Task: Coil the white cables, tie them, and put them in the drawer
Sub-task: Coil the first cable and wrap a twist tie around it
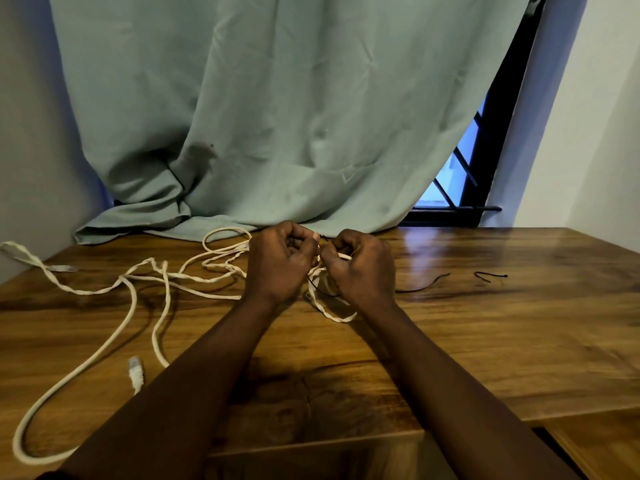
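My left hand (278, 261) and my right hand (360, 265) are side by side above the wooden table (485, 341), fingers curled. Between them they hold a small coil of white cable (332, 315) whose lower loop hangs under my right hand. A thin black tie (313, 282) runs around the coil, and both hands pinch its ends. More loose white cables (138, 282) sprawl over the table's left half. One plug end (135, 372) lies near my left forearm.
Two spare black ties (424, 285) (490, 276) lie on the table to the right of my hands. A green curtain (277, 133) drapes onto the table's back edge. A window (460, 168) shows at back right. A lower wooden surface (595, 441) sits at bottom right.
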